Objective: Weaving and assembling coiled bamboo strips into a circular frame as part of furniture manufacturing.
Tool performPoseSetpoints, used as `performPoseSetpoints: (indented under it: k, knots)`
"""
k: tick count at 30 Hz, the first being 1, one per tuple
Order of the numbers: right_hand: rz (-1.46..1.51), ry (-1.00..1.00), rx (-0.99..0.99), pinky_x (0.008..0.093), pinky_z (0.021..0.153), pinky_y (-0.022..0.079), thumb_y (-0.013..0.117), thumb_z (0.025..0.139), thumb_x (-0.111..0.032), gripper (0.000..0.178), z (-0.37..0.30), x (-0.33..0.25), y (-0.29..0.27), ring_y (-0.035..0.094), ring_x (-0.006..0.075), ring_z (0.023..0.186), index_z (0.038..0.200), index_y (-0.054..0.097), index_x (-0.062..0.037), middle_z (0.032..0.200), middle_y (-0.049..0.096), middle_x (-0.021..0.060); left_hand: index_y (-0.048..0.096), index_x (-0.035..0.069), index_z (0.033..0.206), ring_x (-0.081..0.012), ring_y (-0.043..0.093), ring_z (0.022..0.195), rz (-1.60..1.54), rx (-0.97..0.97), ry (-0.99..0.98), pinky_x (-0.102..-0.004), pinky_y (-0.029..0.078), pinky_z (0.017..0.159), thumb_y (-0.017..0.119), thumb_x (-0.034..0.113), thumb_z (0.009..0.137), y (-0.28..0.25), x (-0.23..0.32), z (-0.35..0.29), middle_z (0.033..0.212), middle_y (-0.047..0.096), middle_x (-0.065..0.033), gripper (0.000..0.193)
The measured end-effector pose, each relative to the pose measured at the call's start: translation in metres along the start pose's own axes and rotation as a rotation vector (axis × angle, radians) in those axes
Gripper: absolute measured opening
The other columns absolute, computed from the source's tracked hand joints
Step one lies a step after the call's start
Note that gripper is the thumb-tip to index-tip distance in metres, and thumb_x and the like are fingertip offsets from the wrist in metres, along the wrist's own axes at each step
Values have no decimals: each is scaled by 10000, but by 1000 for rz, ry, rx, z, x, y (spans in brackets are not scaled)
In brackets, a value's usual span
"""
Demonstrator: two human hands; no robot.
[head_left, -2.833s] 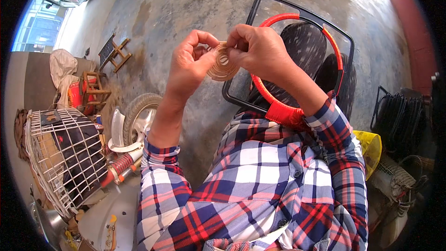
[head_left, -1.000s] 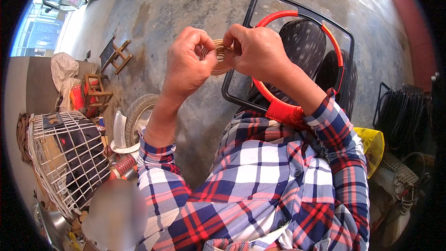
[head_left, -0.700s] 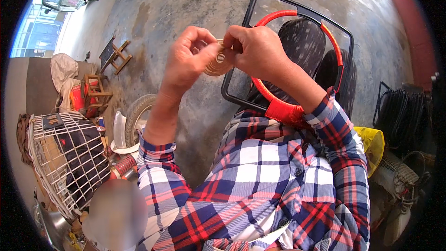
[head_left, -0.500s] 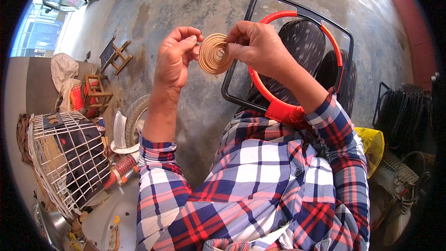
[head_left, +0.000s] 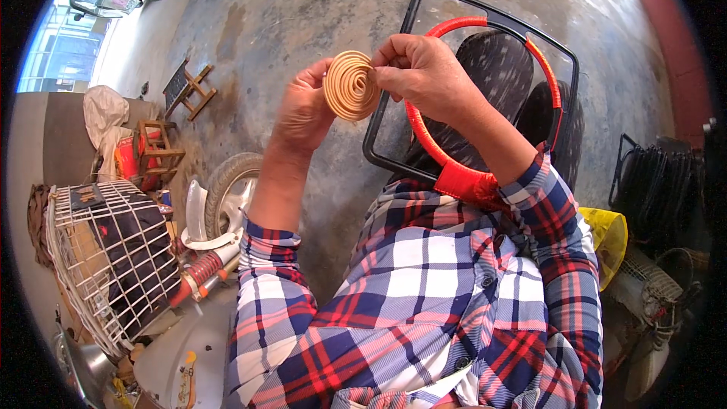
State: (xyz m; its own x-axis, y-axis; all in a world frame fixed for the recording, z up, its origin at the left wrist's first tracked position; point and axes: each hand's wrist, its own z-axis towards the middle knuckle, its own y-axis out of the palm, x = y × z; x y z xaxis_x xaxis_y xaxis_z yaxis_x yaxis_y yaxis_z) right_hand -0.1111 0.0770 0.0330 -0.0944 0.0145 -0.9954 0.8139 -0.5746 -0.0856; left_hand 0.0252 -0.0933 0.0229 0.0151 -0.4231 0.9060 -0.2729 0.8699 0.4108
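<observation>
A flat spiral coil of pale tan strip (head_left: 351,89) is held up in front of me, its wound face toward the camera. My right hand (head_left: 419,76) pinches the coil's right side between thumb and fingers. At the coil's left edge, my left hand (head_left: 304,110) grips from behind, its fingertips partly hidden by the coil. Across my lap lies a black rounded rectangular frame (head_left: 371,136) with a ring inside it. Red-orange strip wraps parts of that ring (head_left: 462,180), with a broad wrapped patch at the near side; bare black stretches show between.
To the left stand a scooter with a white wire basket (head_left: 125,257) and a wheel (head_left: 231,191), and a wooden stool (head_left: 159,153). Another small seat (head_left: 189,91) lies farther off. Several black frames (head_left: 655,182) are stacked at the right, near a yellow bag (head_left: 606,238).
My left hand has moved right and in behind the coil, closing on its left edge. The coil now faces the camera more squarely. My right hand keeps its pinch.
</observation>
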Motion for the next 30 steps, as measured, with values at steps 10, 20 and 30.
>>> performPoseSetpoints:
  k: [10, 20, 30]
  knots:
    - [-15, 13, 8, 297, 596, 530, 690, 794, -154, 217, -2, 0, -2, 644, 130, 628, 879, 703, 46, 694, 676, 77, 632, 26, 1131, -117, 680, 926, -107, 57, 115, -272, 562, 846, 786, 168, 873, 7, -24, 0, 1062, 704, -45, 333]
    - [7, 19, 24, 294, 580, 528, 674, 800, -161, 227, -2, 0, 2, 649, 136, 613, 873, 702, 53, 686, 677, 84, 634, -5, 1156, -177, 695, 948, -88, 70, 189, -320, 580, 860, 707, 177, 915, 4, -33, -3, 1068, 703, -95, 310]
    - [-27, 12, 10, 257, 583, 513, 665, 826, -136, 208, -2, 1, 4, 628, 109, 627, 900, 685, 58, 722, 673, 69, 629, -19, 1173, -222, 704, 952, -200, 68, 187, -353, 586, 874, 668, 115, 924, 4, -37, -6, 1071, 704, -126, 285]
